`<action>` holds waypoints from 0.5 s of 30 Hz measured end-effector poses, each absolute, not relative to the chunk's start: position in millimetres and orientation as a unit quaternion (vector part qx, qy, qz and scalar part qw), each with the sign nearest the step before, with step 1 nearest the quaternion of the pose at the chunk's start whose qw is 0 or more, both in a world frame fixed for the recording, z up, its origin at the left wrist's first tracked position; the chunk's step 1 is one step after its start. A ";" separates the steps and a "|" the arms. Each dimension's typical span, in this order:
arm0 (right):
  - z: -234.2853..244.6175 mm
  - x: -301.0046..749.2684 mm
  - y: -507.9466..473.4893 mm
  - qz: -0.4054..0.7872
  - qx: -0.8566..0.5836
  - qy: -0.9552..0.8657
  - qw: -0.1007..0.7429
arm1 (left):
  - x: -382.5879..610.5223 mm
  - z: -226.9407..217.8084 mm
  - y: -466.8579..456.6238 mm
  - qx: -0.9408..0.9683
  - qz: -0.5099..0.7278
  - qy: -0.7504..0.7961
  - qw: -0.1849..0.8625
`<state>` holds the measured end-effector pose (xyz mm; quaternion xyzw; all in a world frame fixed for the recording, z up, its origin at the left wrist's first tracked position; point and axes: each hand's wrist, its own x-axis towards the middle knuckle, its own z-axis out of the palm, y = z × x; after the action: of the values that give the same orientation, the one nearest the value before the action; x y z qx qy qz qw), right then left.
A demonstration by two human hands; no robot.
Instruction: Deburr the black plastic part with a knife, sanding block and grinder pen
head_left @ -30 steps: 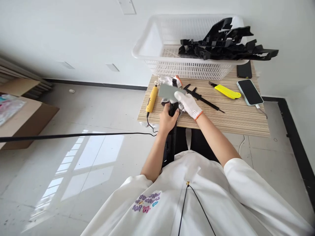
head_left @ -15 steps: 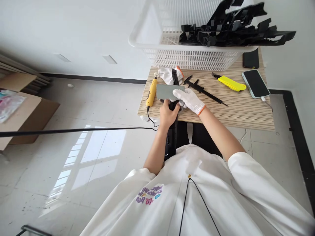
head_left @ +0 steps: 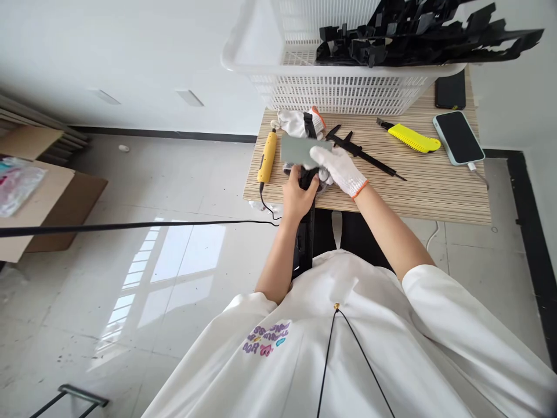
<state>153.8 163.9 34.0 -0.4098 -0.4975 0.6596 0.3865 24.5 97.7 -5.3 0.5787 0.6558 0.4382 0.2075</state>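
My bare left hand (head_left: pixel 298 198) is wrapped around a long black plastic part (head_left: pixel 306 232) that runs from the table edge down toward my lap. My right hand (head_left: pixel 337 168), in a white knitted glove with an orange cuff, presses a flat grey sheet (head_left: pixel 296 150) against the top end of that part. Both hands work at the near left edge of the striped wooden table (head_left: pixel 418 191). A spare white glove (head_left: pixel 293 122) lies just behind the grey sheet.
A yellow corded tool (head_left: pixel 267 157) lies left of my hands. A black caliper (head_left: pixel 363 154), a yellow knife (head_left: pixel 411 138) and two phones (head_left: pixel 458 137) sit to the right. A white basket (head_left: pixel 331 93) of black plastic parts stands behind. Cardboard boxes (head_left: pixel 39 197) are on the floor, left.
The grey sheet has shifted back and forth a little across the black part under my right hand. My head has tilted, so the table sits higher in view. The left hand keeps its grip.
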 end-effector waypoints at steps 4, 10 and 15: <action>37.1 152.8 163.0 0.666 -0.410 -0.496 0.376 | 24.3 -5.2 97.1 0.583 0.449 0.644 0.209; 34.6 154.7 165.2 0.673 -0.389 -0.503 0.376 | 24.2 -5.0 96.7 0.578 0.447 0.651 0.208; 29.1 155.0 168.0 0.669 -0.382 -0.499 0.398 | 24.2 -5.9 96.6 0.584 0.449 0.645 0.204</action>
<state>155.0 168.0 29.1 -0.3819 -0.4986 0.6686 0.3982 24.2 96.6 -5.9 0.5837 0.6450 0.4489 0.2043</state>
